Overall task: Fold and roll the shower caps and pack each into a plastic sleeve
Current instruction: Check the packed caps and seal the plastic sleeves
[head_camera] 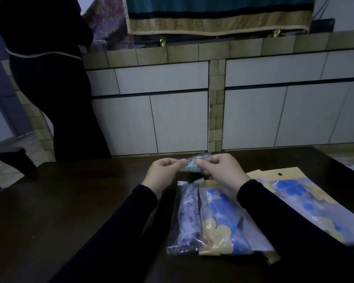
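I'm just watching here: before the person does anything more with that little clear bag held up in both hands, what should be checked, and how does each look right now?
1. Left hand has a grip on the small sleeve: ok.
2. Right hand pinches its other end: ok.
3. Teal cap fully inside the sleeve: cannot tell, fingers hide it.
4. Sleeve mouth closed: cannot tell.
5. Finished packs, the grey one and the blue-and-yellow one, lying flat on the table: ok.
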